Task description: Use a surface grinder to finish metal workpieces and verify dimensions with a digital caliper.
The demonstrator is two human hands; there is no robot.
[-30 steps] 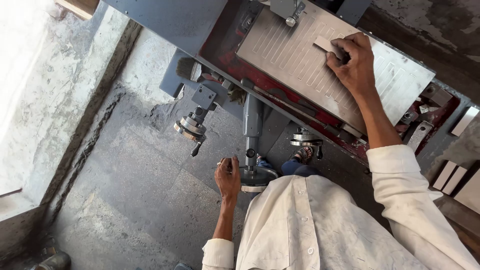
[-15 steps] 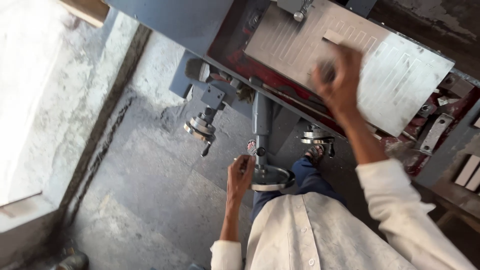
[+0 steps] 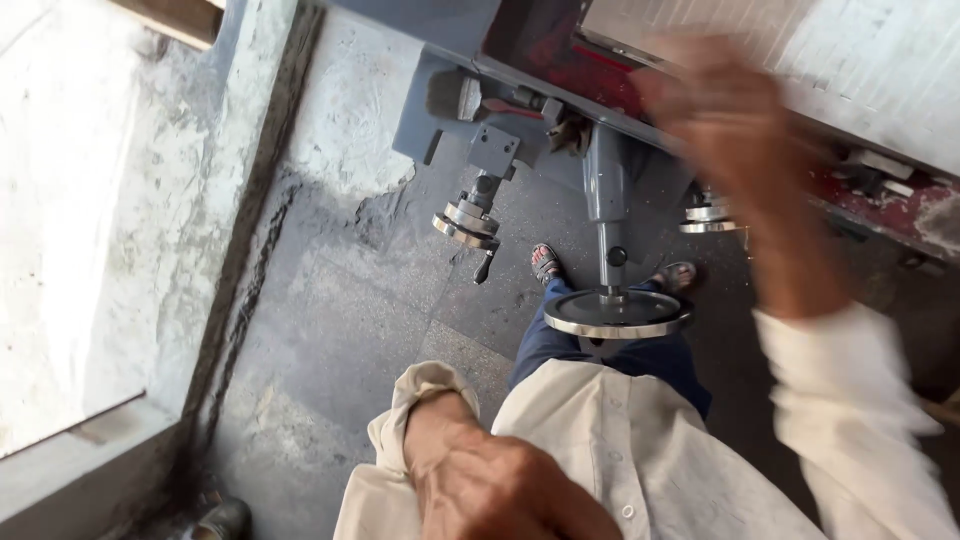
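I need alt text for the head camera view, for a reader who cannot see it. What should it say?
Seen from above, a person in a cream shirt stands at a grey machine: the blurred right hand is raised before the pale ribbed work table, and the left hand is close to the camera, holding nothing. Below, a large handwheel sits above the sandalled feet, a smaller handwheel to its left.

Round metal handwheel [image 3: 616, 312], flat, on machine's vertical shaft, untouched.
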